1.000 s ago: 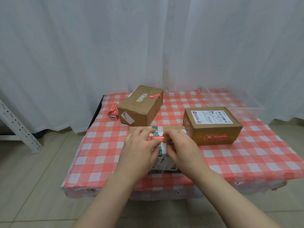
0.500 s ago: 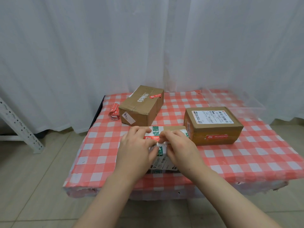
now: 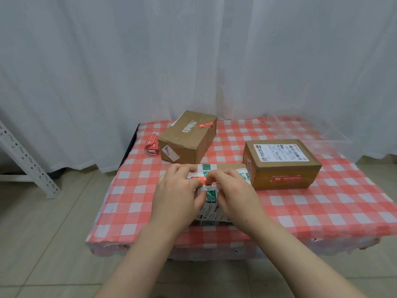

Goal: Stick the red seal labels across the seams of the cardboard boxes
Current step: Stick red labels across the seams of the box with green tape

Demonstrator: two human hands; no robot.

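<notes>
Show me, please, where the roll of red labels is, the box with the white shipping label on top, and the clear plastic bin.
roll of red labels [image 3: 152, 145], head view, on its red outer strip.
box with the white shipping label [image 3: 285, 168], head view, on its brown front face.
clear plastic bin [image 3: 335, 140], head view, on its front rim.

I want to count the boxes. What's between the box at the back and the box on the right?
Only bare checkered tablecloth lies between the back box and the right box, seen in the head view.

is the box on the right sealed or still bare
Sealed: a red label lies flat along the front seam of the right box.
</notes>
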